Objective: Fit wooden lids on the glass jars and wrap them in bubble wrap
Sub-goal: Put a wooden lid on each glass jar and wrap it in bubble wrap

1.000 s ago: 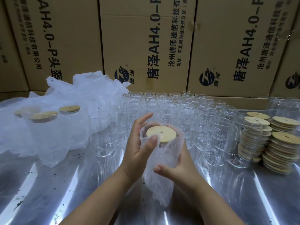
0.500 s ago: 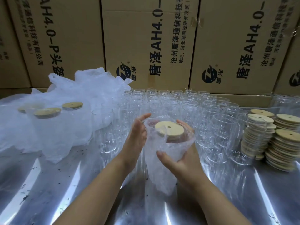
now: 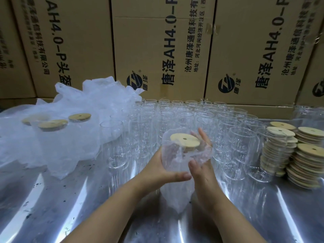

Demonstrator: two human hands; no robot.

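Pale wood tops the jar (image 3: pixel 177 155) in hand. Its wooden lid (image 3: pixel 185 140) sits fitted, with a small hole near the centre, and a sleeve of bubble wrap (image 3: pixel 177 199) covers the glass.

Half a second ago the left hand (image 3: pixel 157 170) stood at the jar's upper left side with its fingers straight. It has since dropped to the base, which it now cups from the left with the thumb curled across the lower front.

The right hand (image 3: pixel 201 169) has shifted the other way. Its fingers (image 3: pixel 204 139), earlier wrapped low round the sleeve, now stretch up flat along the jar's right side and past the rim of the lid. They are blurred. With the thumb laid on the front, this hand presses the wrap to the glass and does not clasp it.

The jar is held above the steel counter (image 3: pixel 70 207), straight ahead of the person and just in front of the rows of empty glass jars (image 3: pixel 184 116). Its long axis runs close to upright, with the top leaning a little to the right. The lid faces up and the base points down at the counter. The loose tail of the sleeve hangs below the base.

On the left, three finished jars (image 3: pixel 52 124) with lids stand in a heap of loose wrap (image 3: pixel 91 102). On the right rise stacks of spare lids (image 3: pixel 310 155). Printed cardboard boxes (image 3: pixel 157 50) line the back.
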